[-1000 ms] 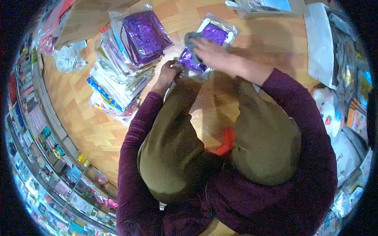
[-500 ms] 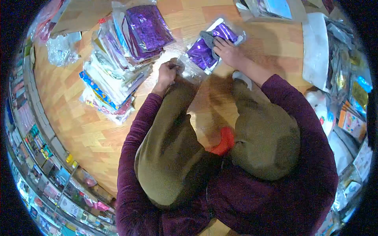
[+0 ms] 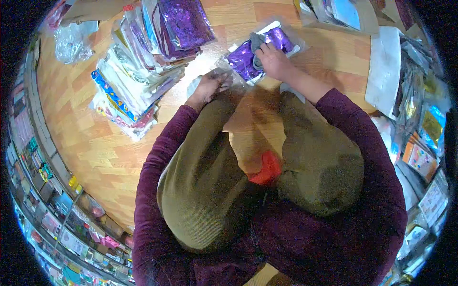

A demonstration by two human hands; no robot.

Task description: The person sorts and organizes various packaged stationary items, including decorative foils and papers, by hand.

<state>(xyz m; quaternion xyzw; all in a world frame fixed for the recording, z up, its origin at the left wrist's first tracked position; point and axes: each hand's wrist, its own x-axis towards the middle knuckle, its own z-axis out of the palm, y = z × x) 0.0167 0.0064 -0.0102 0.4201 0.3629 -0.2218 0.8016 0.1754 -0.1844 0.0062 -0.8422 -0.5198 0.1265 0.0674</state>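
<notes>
A shiny purple packet in clear plastic (image 3: 240, 58) lies on the wooden floor in front of me. My right hand (image 3: 275, 63) is closed on a grey cloth (image 3: 257, 42), pressing it onto the packet's middle. At the packet's near left corner, my left hand (image 3: 206, 88) has its fingers curled over loose clear wrapping; the exact grip is partly hidden. Just left of the packet, a fanned pile of plastic-wrapped packets (image 3: 138, 78) rests on the floor, with a purple glittery packet (image 3: 186, 24) on its far end.
A crumpled clear plastic bag (image 3: 71, 44) lies at the far left. Beyond the packet stands an open cardboard box (image 3: 367, 19) with flat packets. More bagged goods (image 3: 420, 152) crowd the right side, beside a white panel (image 3: 384, 71). Stocked shelves (image 3: 62, 205) curve along the left.
My right hand and the grey cloth have shifted slightly across the packet. My left hand has turned, its fingers now reaching further over the wrapping. The view has tilted a little.
</notes>
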